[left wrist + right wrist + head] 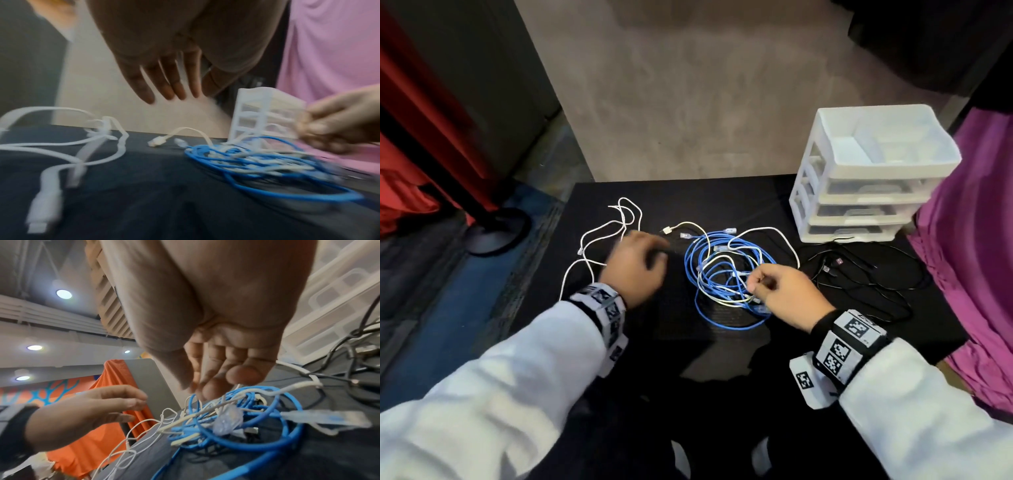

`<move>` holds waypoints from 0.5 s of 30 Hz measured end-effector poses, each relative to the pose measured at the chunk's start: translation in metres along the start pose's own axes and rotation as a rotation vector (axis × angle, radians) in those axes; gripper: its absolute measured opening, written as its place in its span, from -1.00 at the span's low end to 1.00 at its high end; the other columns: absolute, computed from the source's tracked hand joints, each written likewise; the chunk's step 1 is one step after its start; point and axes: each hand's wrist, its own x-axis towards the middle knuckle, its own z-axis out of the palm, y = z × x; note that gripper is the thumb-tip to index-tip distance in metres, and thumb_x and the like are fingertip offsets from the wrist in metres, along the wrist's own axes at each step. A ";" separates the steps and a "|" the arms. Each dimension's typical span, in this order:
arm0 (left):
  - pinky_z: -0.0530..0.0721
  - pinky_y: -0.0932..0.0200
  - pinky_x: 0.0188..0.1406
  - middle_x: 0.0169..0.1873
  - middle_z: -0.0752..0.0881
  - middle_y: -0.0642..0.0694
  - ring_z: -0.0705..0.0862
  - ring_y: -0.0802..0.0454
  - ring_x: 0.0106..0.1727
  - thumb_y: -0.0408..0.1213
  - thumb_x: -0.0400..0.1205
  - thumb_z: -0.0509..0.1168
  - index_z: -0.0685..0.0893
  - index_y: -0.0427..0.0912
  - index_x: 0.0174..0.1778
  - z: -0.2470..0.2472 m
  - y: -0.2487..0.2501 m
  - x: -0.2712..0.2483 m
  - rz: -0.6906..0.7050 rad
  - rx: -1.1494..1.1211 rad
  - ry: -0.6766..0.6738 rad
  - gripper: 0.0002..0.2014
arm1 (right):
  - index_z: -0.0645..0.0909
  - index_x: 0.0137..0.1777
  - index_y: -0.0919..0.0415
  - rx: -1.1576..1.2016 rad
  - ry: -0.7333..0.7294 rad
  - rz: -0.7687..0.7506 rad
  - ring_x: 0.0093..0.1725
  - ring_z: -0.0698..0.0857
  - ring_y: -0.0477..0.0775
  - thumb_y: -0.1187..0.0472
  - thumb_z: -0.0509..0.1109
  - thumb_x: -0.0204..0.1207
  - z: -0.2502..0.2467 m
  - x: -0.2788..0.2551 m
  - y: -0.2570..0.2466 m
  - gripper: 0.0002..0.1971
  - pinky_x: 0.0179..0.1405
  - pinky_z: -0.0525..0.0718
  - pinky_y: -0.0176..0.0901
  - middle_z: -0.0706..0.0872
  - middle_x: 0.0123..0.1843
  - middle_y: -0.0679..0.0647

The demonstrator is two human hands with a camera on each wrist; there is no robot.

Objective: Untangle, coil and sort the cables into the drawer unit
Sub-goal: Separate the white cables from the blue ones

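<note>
A tangle of blue and pale cables (726,274) (257,162) (246,418) lies mid-table on the black cloth. To its left, a thin white cable (599,236) (61,146) lies loose. Black cables (859,274) (349,340) sprawl at the right, in front of the white drawer unit (866,178) (265,113). My left hand (640,263) (170,91) hovers between the white cable and the tangle, fingers straight and holding nothing. At the tangle's right edge my right hand (760,284) (222,381) has curled fingers, with thumb and fingers pinching a pale strand.
The black table (722,198) ends close behind the cables, with a grey floor beyond. Purple cloth (979,240) hangs along the right side. A round stand base (496,233) and red fabric are on the floor at the left.
</note>
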 end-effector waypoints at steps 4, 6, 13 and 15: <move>0.64 0.13 0.29 0.16 0.61 0.18 0.65 0.11 0.24 0.13 0.54 0.24 0.72 0.19 0.18 0.058 0.046 -0.027 0.134 0.012 -0.389 -0.66 | 0.77 0.04 -0.08 -0.093 -0.144 -0.020 -0.35 0.56 -0.22 0.05 0.64 0.52 0.018 -0.007 -0.014 -0.85 -0.17 0.54 -0.21 0.66 -0.30 -0.11; 0.68 0.08 0.24 0.12 0.61 0.21 0.65 0.13 0.22 0.10 0.53 0.29 0.76 0.17 0.06 0.072 0.050 -0.028 0.104 0.011 -0.448 -0.73 | 0.77 0.06 -0.08 -0.072 -0.148 0.007 -0.34 0.56 -0.17 0.03 0.65 0.51 0.022 -0.009 -0.015 -0.82 -0.18 0.53 -0.18 0.64 -0.29 -0.10; 0.67 0.20 0.17 -0.07 0.83 0.11 0.77 0.20 0.03 -0.13 0.66 0.48 0.87 0.03 -0.04 0.021 0.087 0.015 0.121 -0.386 -0.142 -0.93 | 0.70 -0.01 0.00 0.119 -0.021 -0.013 -0.48 0.56 -0.15 0.01 0.54 0.64 -0.006 -0.002 -0.019 -0.89 -0.28 0.61 -0.12 0.67 -0.38 0.00; 0.70 0.15 0.11 -0.12 0.84 0.09 0.77 0.22 -0.08 -0.19 0.66 0.47 0.86 0.00 -0.06 -0.007 0.108 0.033 0.071 -0.525 -0.002 -0.94 | 0.67 -0.15 0.07 0.141 0.040 -0.006 -0.45 0.60 -0.06 -0.02 0.42 0.73 -0.016 0.009 -0.017 -0.75 -0.23 0.70 0.03 0.72 -0.36 0.09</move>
